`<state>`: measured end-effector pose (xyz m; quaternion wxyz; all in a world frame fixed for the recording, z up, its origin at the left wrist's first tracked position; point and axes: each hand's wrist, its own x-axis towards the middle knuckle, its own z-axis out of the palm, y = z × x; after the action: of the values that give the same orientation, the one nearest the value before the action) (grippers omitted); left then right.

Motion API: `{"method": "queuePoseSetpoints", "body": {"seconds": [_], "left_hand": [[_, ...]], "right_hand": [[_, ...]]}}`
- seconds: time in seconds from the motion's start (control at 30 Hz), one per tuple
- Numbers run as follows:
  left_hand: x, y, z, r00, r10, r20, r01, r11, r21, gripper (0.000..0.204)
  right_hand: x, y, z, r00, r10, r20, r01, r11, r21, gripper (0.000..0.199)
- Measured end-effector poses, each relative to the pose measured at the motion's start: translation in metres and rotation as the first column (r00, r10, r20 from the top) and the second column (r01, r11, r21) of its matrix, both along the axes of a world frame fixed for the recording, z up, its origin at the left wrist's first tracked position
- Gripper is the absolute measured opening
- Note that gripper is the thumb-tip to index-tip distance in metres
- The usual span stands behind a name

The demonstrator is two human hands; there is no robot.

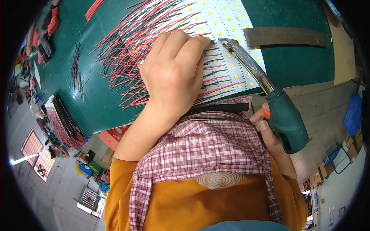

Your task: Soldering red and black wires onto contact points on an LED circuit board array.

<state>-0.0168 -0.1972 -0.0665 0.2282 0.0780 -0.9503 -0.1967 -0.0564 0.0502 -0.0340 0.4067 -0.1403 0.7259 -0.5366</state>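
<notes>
My left hand (pixel 171 73) lies over a white circuit board (pixel 252 75) dotted with small yellow squares. Its thumb and forefinger are pinched on a thin wire, whose dark end shows just past the fingertips. Many red and black wires (pixel 127 54) fan out to the left from rows on the board, partly hidden under this hand. My right hand (pixel 266 129) is wrapped round a soldering gun (pixel 287 115) with a dark green body and an orange trigger. The gun's tip points up and left, close to the left fingertips at the board's surface.
A dark flat bar (pixel 287 37) lies across the board's right edge on the green tabletop (pixel 293 65). Loose wires (pixel 77 71) lie to the left. Beyond them, a wired board (pixel 63 121) sits at the table's left edge. Below it is a red stool (pixel 111 138).
</notes>
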Motion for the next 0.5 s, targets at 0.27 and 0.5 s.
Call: {"method": "queuePoseSetpoints", "body": {"seconds": [0.27,0.5], "left_hand": [[-0.0036,0.0034,-0.0022,0.999,0.013,0.044,-0.009,0.996,-0.087,0.021],[-0.0006,0.0061,-0.0017,0.997,0.017,0.069,-0.008,0.992,-0.124,0.02]], "right_hand": [[-0.0035,-0.0061,-0.0056,0.994,0.027,-0.106,-0.027,1.0,0.001,0.007],[-0.0024,-0.0031,-0.0034,0.99,0.08,-0.118,-0.074,0.995,0.06,0.01]]}}
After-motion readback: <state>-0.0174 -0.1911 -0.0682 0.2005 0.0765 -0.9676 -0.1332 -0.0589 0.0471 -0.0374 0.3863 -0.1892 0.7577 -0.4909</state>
